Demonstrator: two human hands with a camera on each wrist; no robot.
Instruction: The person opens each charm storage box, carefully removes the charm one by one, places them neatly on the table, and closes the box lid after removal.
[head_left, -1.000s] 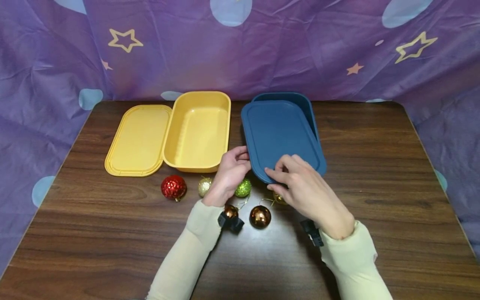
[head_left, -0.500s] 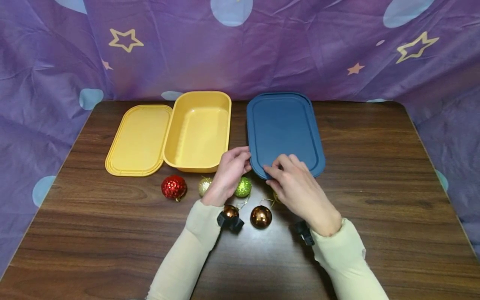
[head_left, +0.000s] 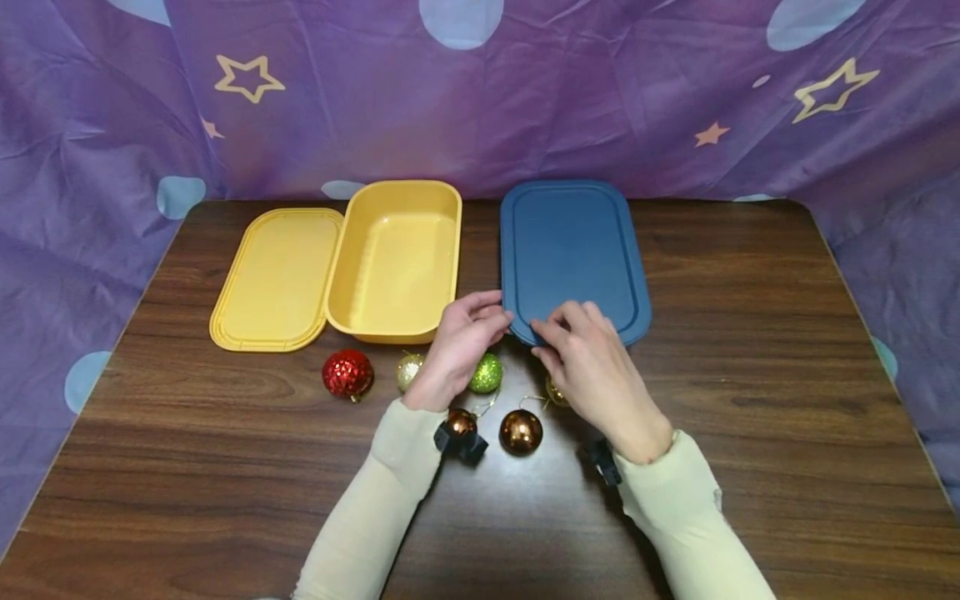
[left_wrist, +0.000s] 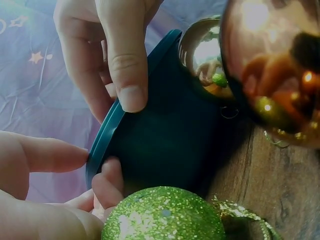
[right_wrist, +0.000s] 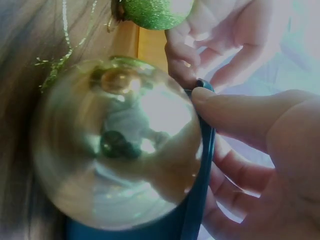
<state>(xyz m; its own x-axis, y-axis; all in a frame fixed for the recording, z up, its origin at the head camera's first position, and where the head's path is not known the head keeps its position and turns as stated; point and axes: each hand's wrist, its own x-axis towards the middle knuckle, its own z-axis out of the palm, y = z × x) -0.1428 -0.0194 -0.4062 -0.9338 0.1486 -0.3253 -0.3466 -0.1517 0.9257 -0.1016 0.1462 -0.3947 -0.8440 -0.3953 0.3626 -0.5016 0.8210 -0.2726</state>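
A blue lid [head_left: 573, 250] lies over the matching blue container [left_wrist: 165, 150], covering its opening in the head view. My left hand [head_left: 465, 346] is at the near left corner, where its fingertips pinch the rim; the left wrist view shows one finger on the outside and others curled beneath. Beside it, my right hand [head_left: 600, 379] pinches the lid's near edge, thumb [left_wrist: 132, 97] on the front side and fingers over the top. A green glitter bauble [head_left: 487, 374] sits by my left hand. Below my right hand is a shiny gold bauble [head_left: 556, 392], partly hidden.
Left of the blue container stands an open yellow container [head_left: 397, 271], its yellow lid [head_left: 277, 279] lying alongside. In front are a red bauble [head_left: 347, 374], a pale gold glitter bauble [head_left: 408, 372] and two brown baubles, one of them [head_left: 521, 432] in the middle. A purple curtain [head_left: 585, 100] hangs behind.
The blue lid has shifted right and back from a skewed position, and now lines up over its container. My right hand has moved slightly left with it; my left hand stays at the corner.
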